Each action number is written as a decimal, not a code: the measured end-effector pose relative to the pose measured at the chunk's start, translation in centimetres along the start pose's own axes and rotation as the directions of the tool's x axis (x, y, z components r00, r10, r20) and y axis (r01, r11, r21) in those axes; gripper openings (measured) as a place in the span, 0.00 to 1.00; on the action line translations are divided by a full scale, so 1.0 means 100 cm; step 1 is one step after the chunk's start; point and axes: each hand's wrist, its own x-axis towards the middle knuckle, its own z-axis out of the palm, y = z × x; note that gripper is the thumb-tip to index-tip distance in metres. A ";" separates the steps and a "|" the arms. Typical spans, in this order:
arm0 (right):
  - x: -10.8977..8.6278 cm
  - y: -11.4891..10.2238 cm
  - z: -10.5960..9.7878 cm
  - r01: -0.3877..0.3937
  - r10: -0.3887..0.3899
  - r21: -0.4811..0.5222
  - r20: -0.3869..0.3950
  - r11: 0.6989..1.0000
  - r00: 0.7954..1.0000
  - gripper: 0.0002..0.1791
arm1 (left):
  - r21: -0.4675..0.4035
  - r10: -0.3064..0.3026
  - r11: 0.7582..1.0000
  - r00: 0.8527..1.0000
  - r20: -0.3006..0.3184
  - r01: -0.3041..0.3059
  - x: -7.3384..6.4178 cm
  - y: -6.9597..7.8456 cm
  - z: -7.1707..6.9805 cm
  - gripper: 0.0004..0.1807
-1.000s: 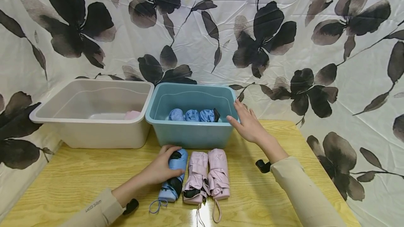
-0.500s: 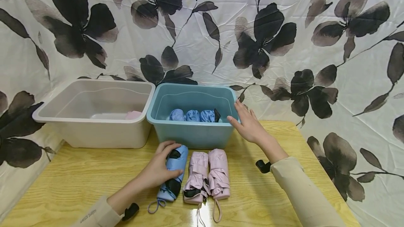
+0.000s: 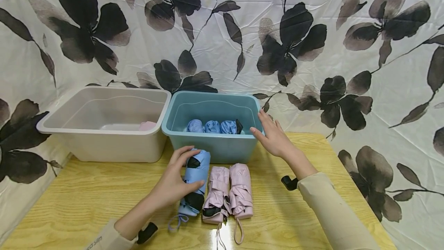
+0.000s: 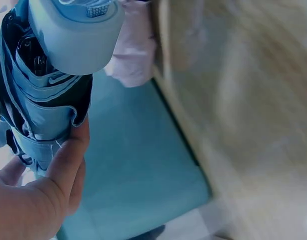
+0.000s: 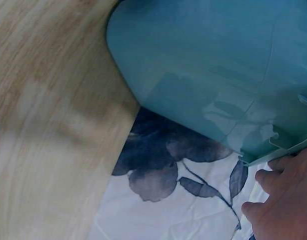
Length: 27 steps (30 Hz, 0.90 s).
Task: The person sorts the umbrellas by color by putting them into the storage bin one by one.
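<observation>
My left hand point(image 3: 172, 182) grips a folded blue umbrella point(image 3: 197, 174) with fingers and thumb around its sides. Seen from the left wrist, the umbrella point(image 4: 41, 117) shows its pale handle end toward the camera, and it looks raised off the table. My right hand point(image 3: 275, 136) touches the right rim of the blue bin point(image 3: 215, 147) with fairly straight fingers. Inside that bin lie three rolled blue umbrellas point(image 3: 212, 127). Two folded pink umbrellas point(image 3: 217, 192) lie side by side on the table, just right of the held one, wrist loops toward me.
A light grey bin point(image 3: 114, 146) stands left of the blue one, against it, with a pink item point(image 3: 147, 126) partly visible inside. Both bins sit at the back of the yellow wood table point(image 3: 104, 196). A floral cloth point(image 3: 236, 30) hangs behind.
My left hand has lifted the blue umbrella and moved it slightly forward, toward the blue bin. The right hand and the pink umbrellas have stayed in place.
</observation>
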 end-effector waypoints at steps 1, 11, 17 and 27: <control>0.000 0.000 0.000 0.000 0.000 -0.003 0.000 1.000 1.000 0.46 | -0.002 0.009 1.000 1.000 -0.007 -0.009 0.001 0.002 -0.001 0.46; -0.002 -0.001 0.000 -0.002 0.002 0.003 -0.001 1.000 1.000 0.46 | -0.133 0.031 0.990 0.998 -0.052 -0.038 0.018 0.031 -0.008 0.46; -0.002 -0.001 0.000 -0.009 0.009 0.005 0.002 1.000 1.000 0.46 | -0.178 0.035 0.982 0.993 -0.115 -0.056 0.035 0.049 -0.013 0.45; 0.000 0.000 0.000 -0.001 0.001 -0.002 0.002 1.000 1.000 0.46 | -0.237 0.061 0.964 0.970 -0.234 -0.117 0.087 0.074 -0.017 0.45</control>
